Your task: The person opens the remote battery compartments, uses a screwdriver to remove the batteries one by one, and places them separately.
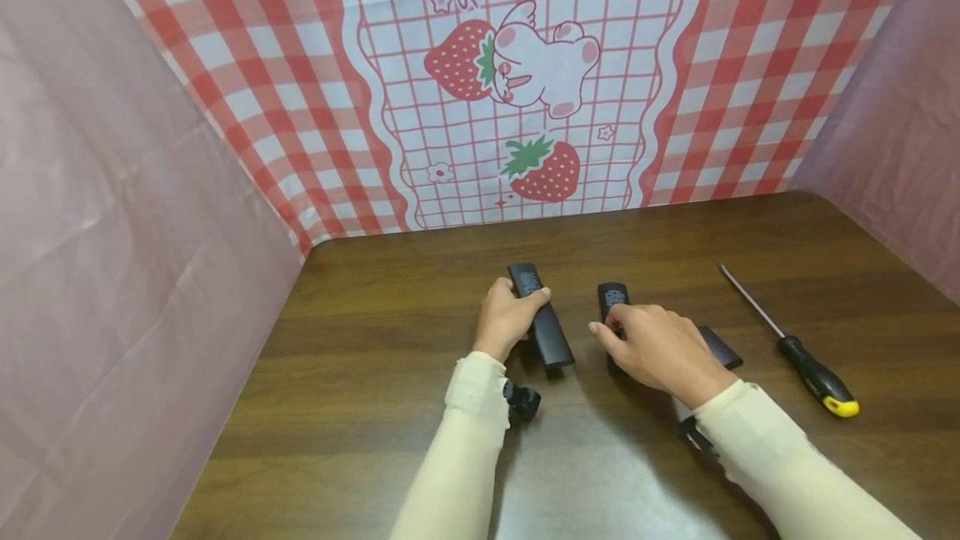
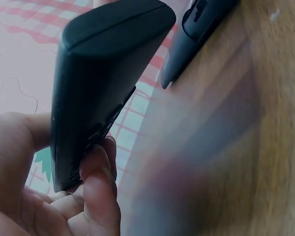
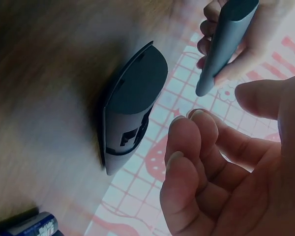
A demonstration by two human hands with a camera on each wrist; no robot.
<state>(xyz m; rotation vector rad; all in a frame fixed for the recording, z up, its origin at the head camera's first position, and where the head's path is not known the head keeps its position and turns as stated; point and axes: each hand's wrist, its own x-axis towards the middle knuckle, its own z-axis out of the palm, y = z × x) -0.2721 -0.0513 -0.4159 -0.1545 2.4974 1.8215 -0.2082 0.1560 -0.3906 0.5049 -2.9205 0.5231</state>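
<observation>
A black remote control is gripped in my left hand, thumb on its label side and fingers curled under the buttons. The left wrist view shows this remote tilted above the wooden surface. My right hand hovers over a second black remote, covering most of it in the head view. From the right wrist, this remote lies with an uncovered recess in its back. The right hand's fingers are loosely bent, thumb apart, with nothing between them.
A dark flat piece lies partly hidden behind my right hand. Further right is a screwdriver with a black and yellow handle. A blue battery shows at the right wrist view's corner. A strawberry-patterned cloth stands behind the table.
</observation>
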